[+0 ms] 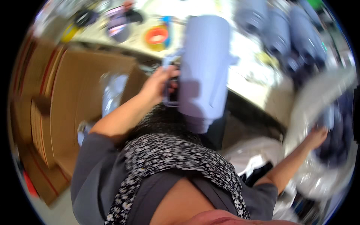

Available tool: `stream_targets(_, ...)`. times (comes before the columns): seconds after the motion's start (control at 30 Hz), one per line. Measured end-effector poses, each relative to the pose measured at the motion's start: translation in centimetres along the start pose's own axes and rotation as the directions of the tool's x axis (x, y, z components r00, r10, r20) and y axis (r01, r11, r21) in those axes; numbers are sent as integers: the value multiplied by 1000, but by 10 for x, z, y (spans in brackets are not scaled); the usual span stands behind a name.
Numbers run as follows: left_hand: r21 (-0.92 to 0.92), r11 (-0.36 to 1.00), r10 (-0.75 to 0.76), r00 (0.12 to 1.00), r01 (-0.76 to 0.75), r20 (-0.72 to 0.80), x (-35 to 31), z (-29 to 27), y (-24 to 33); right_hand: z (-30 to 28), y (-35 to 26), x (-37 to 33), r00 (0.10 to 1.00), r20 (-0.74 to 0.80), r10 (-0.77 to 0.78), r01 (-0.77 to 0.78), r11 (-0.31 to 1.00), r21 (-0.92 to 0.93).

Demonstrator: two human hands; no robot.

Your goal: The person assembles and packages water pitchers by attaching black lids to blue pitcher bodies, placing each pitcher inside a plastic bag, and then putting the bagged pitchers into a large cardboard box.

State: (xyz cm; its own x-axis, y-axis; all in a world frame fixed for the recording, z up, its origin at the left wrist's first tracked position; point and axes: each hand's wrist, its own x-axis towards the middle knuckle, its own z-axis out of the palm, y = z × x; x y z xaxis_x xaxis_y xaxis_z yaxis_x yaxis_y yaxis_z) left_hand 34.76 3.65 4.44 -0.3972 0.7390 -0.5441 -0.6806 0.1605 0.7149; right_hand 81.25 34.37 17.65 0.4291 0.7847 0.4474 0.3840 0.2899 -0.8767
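My left hand is closed round the side handle of a large lavender-blue insulated jug. The jug is held up in front of me, tilted slightly, its narrower neck end toward my body. My right hand reaches far out to the right, over a clear plastic bag with dark bluish pieces in it. Its fingers look curled beside a pale blue part; blur hides what they hold, if anything.
Several similar jugs lie on the pale worktable at the far right. An orange tape roll and a phone-like device lie on its left part. An open cardboard box with plastic-wrapped contents stands at left, beside stacked flat cartons.
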Motion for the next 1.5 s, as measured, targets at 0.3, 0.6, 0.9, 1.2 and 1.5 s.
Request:
stream_targets(0.3, -214, 977, -34, 997, 19, -67, 7, 69, 20, -25, 7, -282, 300, 949, -96, -953, -68, 295)
stream_targets(0.6, 277, 863, 189, 779, -422, 599, 10, 20, 52, -46, 12, -352, 449, 890, 78, -348, 933, 94)
stream_targets(0.9, 458, 688, 70, 679, -563, 731, -12, 1, 15, -250, 236, -314, 826, -79, 558, -443, 555, -704)
stream_targets(1.2, 478, 730, 124, 783, -488, 610, -11, -28, 20, -242, 263, -417, 179, -41, 983, -182, -8, -983)
stream_targets(1.5, 541, 693, 119, 816, -476, 566, -31, -21, 15, -241, 298, -440, 293, -79, 953, -160, -32, -987)
